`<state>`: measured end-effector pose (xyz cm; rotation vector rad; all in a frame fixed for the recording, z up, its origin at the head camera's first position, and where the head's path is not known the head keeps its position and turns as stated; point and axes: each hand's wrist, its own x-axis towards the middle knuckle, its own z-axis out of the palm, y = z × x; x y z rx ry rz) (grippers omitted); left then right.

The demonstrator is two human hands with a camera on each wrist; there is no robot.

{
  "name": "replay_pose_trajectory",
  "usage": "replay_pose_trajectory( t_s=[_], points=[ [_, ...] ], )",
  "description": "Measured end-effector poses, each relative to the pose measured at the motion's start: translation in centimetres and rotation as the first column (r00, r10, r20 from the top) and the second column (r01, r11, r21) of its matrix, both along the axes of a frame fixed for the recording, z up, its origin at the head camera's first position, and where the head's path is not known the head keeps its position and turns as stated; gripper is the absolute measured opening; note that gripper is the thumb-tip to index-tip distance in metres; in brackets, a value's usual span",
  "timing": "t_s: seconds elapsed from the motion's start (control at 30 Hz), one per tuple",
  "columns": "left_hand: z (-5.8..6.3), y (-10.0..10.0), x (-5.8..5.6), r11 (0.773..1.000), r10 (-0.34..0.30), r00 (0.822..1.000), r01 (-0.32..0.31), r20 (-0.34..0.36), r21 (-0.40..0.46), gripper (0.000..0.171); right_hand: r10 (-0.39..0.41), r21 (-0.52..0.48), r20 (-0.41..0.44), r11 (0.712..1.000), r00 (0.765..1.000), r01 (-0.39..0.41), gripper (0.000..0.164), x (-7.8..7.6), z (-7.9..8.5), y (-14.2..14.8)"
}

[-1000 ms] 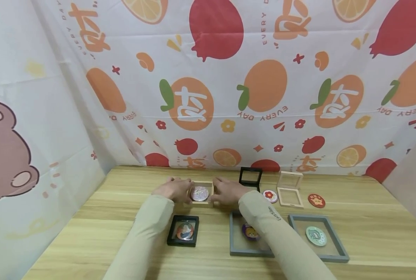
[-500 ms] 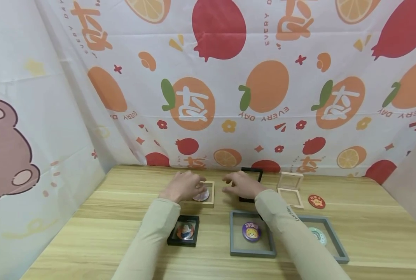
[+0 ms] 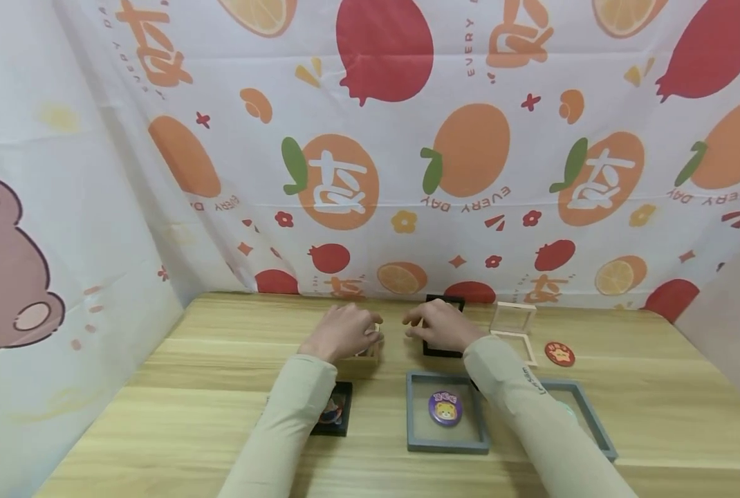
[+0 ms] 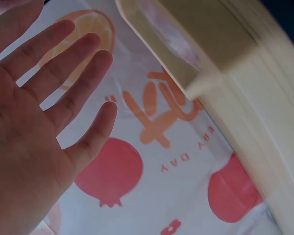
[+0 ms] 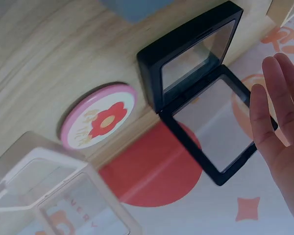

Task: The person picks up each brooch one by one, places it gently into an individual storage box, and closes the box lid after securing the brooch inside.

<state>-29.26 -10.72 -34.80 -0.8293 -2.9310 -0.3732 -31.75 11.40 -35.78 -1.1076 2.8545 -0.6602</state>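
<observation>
My left hand hovers with fingers spread over a small light-wood frame, mostly covering it in the head view. In the left wrist view a pinkish badge shows inside that frame, and the hand's fingers stand apart from it. My right hand holds nothing, its fingers loosely extended above an opened black display frame. Beside that frame a pink-rimmed badge with a red flower lies on the table; the right arm hides it in the head view.
In front sits a grey frame with a purple bear badge; another grey frame is partly under the right sleeve. A black frame holds a badge at front left. Back right are an opened pale frame and a red badge.
Both hands have let go of the light-wood frame's sides. The right hand moved right, over the black frame; the left shifted right and now covers more of the wooden frame.
</observation>
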Motion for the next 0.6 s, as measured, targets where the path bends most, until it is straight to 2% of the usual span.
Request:
replay_pose_trajectory(
  t_s=[0.13,0.27,0.43,0.6],
  points=[
    [0.2,0.3,0.0,1.000,0.004,1.000,-0.004,-0.008,0.008,0.028,0.017,-0.007,-0.012,1.000,1.000,-0.018,0.020,-0.1,0.2,0.0],
    [0.1,0.8,-0.1,1.000,-0.018,1.000,0.018,-0.003,0.011,0.029,-0.008,-0.001,0.001,1.000,1.000,0.008,0.020,-0.1,0.0,0.5],
    [-0.2,1.6,-0.1,0.998,-0.056,0.998,0.056,-0.028,0.034,0.026,-0.021,-0.011,-0.021,1.000,1.000,0.021,0.018,-0.1,-0.3,1.5],
    [-0.2,2.4,0.0,0.997,-0.062,0.997,0.064,-0.044,0.043,0.025,-0.035,-0.006,-0.027,0.999,0.999,0.035,0.017,0.1,-0.6,2.4]
  ],
)
